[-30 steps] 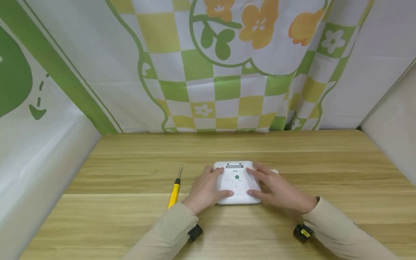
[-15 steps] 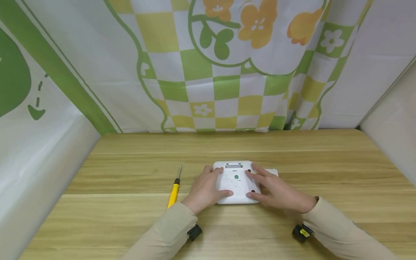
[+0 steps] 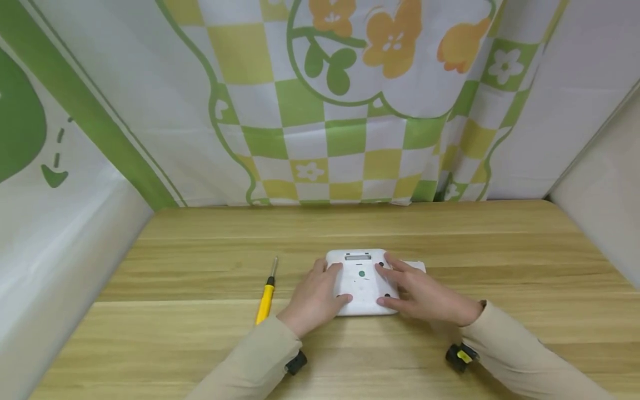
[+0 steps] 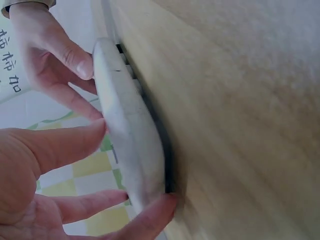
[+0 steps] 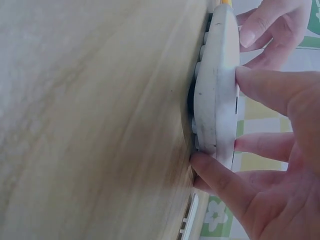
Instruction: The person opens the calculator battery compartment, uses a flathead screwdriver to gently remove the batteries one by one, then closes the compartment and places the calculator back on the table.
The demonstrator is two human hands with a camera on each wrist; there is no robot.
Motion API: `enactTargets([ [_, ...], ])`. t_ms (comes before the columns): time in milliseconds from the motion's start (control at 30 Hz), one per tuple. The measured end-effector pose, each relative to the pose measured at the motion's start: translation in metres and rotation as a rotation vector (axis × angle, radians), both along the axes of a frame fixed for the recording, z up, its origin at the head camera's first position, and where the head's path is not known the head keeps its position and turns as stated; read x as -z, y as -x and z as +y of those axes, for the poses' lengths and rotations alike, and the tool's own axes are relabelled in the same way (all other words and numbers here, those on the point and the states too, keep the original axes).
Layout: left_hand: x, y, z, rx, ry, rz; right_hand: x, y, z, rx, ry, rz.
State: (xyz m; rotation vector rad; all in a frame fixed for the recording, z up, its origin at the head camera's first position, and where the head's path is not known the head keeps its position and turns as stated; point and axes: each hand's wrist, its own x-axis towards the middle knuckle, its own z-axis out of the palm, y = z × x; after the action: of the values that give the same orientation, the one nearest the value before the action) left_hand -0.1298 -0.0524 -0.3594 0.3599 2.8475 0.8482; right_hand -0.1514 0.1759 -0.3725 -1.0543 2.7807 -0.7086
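Device, white, between left hand and right hand; fingers spread, pinching its opposite side edges.

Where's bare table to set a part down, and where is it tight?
Bare table: left of the yellow screwdriver, between the white device and the curtain, and right of the small white piece. Crowded: around the device, where the left hand and right hand hold it and the piece lies close.
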Motion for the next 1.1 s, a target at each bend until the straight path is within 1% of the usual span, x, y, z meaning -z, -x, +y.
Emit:
enactTargets([
  [133, -0.002, -0.003, -0.006, 0.041, 0.014, 0.029, 0.002, 0.001, 0.000, -0.006, 0.026, 0.004],
  [233, -0.004, -0.005, -0.013, 0.080, 0.038, 0.055, 0.002, 0.001, -0.001, -0.005, 0.027, 0.011],
  [300, -0.006, -0.006, -0.018, 0.097, 0.062, 0.074, 0.002, 0.001, -0.002, -0.001, 0.024, 0.015],
  [367, -0.009, -0.009, -0.023, 0.101, 0.087, 0.091, 0.002, 0.001, -0.002, 0.008, 0.018, 0.011],
  [500, -0.012, -0.011, -0.033, 0.073, 0.135, 0.119, 0.001, 0.000, -0.001, 0.029, 0.008, 0.003],
  [600, -0.014, -0.013, -0.040, 0.038, 0.153, 0.129, 0.001, 0.000, -0.001, 0.036, 0.004, 0.001],
  [733, -0.015, -0.014, -0.048, 0.006, 0.175, 0.142, 0.000, 0.000, -0.001, 0.041, 0.003, -0.005],
  [833, -0.015, -0.015, -0.053, -0.022, 0.184, 0.136, 0.000, 0.000, -0.001, 0.044, 0.001, -0.007],
  [933, -0.017, -0.014, -0.058, -0.051, 0.205, 0.115, 0.000, 0.000, -0.001, 0.047, -0.002, -0.013],
  [1100, -0.018, -0.014, -0.070, -0.050, 0.266, 0.094, 0.000, -0.001, -0.001, 0.053, -0.001, -0.029],
])
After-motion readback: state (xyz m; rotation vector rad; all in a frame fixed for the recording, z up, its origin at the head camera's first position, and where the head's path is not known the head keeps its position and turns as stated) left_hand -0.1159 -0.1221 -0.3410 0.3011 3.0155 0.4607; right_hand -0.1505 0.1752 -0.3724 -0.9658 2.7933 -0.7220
